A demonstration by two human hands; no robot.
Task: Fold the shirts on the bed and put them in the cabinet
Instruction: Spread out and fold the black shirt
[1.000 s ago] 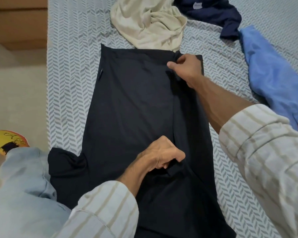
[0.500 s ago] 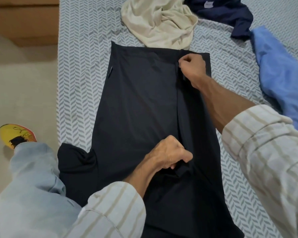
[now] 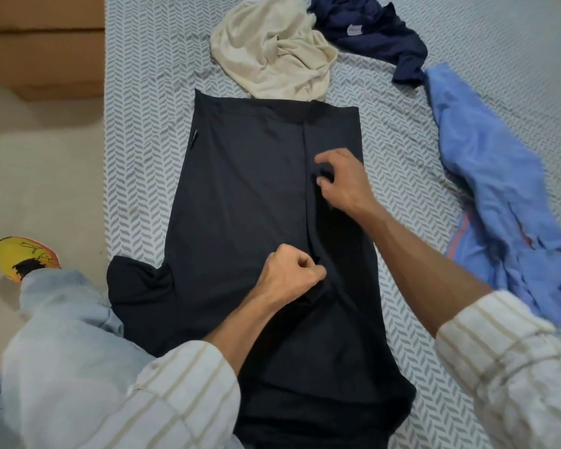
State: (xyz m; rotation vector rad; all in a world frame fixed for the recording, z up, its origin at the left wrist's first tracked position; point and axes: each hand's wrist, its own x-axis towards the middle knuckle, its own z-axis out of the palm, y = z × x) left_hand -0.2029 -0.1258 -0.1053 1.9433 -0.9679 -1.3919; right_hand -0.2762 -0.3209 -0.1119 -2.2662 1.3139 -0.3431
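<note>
A black shirt is spread lengthwise on the bed, close to the bed's left edge, with its far hem towards the head of the frame and its near end hanging over the near edge. Its right-hand side is folded in over the body, so that a straight fold edge runs down the middle right of the cloth. One sleeve is bunched out at the left near the bed's left edge, beside a knee in light blue jeans.

The left hand is held as a fist on the shirt, and the fold edge is pinched between its thumb and curled fingers. The right hand is placed further up the same fold; a small tuck of the black cloth is nipped between its thumb and bent fingers. Both forearms are seen coming out of rolled cream striped sleeves.

A crumpled cream shirt is lying just beyond the black shirt's far hem, touching it. A navy shirt is heaped to the right of the cream one, towards the bed's far edge. A light blue shirt is sprawled along the right side of the bed, apart from the black one.

A yellow shoe is seen on the floor off the bed's left edge, and a brown box stands at the far left.
</note>
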